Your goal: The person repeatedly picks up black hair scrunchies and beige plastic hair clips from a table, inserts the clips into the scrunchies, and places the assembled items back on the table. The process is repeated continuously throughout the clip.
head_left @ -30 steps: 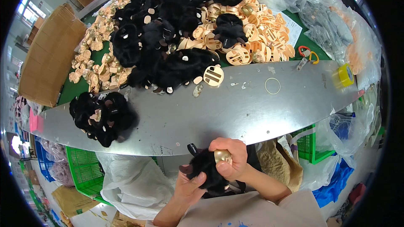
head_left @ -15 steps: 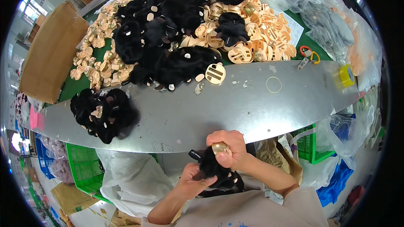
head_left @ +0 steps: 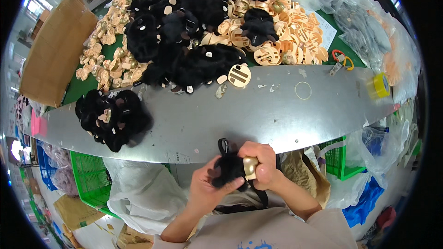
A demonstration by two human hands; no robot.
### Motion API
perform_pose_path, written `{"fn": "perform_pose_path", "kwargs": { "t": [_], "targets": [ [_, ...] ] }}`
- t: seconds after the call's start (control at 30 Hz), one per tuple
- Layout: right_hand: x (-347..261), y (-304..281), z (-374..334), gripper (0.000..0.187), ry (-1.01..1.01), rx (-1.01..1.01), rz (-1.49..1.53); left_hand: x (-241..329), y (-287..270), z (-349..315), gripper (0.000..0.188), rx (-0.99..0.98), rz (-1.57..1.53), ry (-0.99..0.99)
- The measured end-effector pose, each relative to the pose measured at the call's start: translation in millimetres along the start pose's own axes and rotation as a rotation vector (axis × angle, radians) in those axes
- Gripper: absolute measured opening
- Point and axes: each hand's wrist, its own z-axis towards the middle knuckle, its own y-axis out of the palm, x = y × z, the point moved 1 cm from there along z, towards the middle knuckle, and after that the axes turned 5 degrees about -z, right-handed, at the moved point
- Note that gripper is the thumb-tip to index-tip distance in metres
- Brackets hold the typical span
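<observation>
At the near edge of the metal work surface, both hands work on one black plush piece [head_left: 227,169] with a small fabric loop at its top. My left hand [head_left: 206,188] is closed round its left side and underside, thumb across the front. My right hand [head_left: 261,165] grips a shiny gold rounded part with a pale plastic base [head_left: 250,168], pressed against the right side of the plush. Whether the gold part sits inside the plush or only touches it, I cannot tell. The fingertips behind the plush are hidden.
A pile of black plush pieces [head_left: 203,64] lies over pale plastic parts [head_left: 295,32] at the back. More black plush [head_left: 113,117] rests at left. Orange-handled snips [head_left: 342,59] and yellow tape [head_left: 381,85] are at right. Green baskets [head_left: 87,175] stand below the edge.
Both hands have lifted the plush slightly toward the table edge and turned it, so its loop now points up. My right hand has tilted, showing more of the gold part.
</observation>
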Motion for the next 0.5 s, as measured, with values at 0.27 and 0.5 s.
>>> {"fn": "perform_pose_path", "kwargs": {
  "t": [0.27,0.5],
  "targets": [
    [-18,-6,12,0.041,-0.127,-0.02,-0.156,-15,-17,-4,0.02,0.097,-0.184,0.104],
    [-22,-7,10,0.044,-0.072,-0.035,-0.238,-1,-5,-8,0.015,0.234,-0.072,0.114]
  ]
}}
